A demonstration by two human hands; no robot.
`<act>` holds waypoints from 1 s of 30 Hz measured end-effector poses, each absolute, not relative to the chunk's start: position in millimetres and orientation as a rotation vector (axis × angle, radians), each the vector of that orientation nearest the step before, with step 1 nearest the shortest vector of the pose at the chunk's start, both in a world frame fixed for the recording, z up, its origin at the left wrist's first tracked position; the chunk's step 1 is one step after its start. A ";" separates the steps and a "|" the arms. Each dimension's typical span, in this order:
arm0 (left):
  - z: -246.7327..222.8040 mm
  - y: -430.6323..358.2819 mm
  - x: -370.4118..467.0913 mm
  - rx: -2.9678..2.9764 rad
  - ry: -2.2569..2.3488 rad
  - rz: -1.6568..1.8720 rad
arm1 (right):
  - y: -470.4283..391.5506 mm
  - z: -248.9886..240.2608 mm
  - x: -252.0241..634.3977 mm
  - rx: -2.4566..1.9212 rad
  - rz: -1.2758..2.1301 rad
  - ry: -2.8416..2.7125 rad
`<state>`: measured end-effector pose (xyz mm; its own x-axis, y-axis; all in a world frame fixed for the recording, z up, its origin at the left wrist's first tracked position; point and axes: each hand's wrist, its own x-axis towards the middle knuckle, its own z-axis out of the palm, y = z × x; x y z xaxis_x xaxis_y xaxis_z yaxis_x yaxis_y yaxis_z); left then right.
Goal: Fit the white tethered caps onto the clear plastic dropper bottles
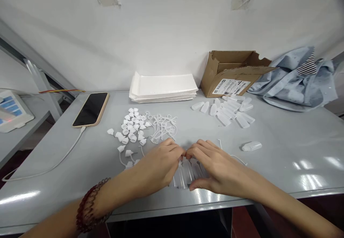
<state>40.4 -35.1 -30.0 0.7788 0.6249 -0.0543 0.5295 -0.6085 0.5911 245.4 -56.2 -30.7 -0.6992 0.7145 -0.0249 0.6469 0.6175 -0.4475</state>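
Note:
A row of several small clear plastic bottles (185, 174) lies side by side near the table's front edge, between my two hands. My left hand (163, 161) is closed against the left side of the row, its fingertips curled over the upper ends. From the right, my right hand (212, 166) spans the bottles with bent fingers at the top and the thumb near their bases. The fingertips of both hands meet and partly hide the upper ends. White needle-tipped caps (133, 125) are heaped to the left, beside a tangle of thin white looped plugs (163, 126).
Loose clear bottles (228, 110) lie before an open cardboard box (236, 77); one single bottle (252, 146) is nearer. White envelopes (163, 86) are stacked by the wall. A phone (91, 109) with its charging cable (64, 157) is left. A blue cloth bag (298, 80) rests right.

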 end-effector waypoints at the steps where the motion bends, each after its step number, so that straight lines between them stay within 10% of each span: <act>1: -30.3 -35.0 40.3 2.352 0.868 0.213 | -56.0 -30.3 245.4 -1.134 0.651 -2.684; 18: -33.6 -12.2 21.8 2.429 1.058 0.460 | -54.1 -18.3 261.1 -1.178 0.695 -2.542; 30: -38.1 14.4 15.1 2.644 1.213 0.322 | 28.0 -12.4 332.5 -1.587 0.122 -2.242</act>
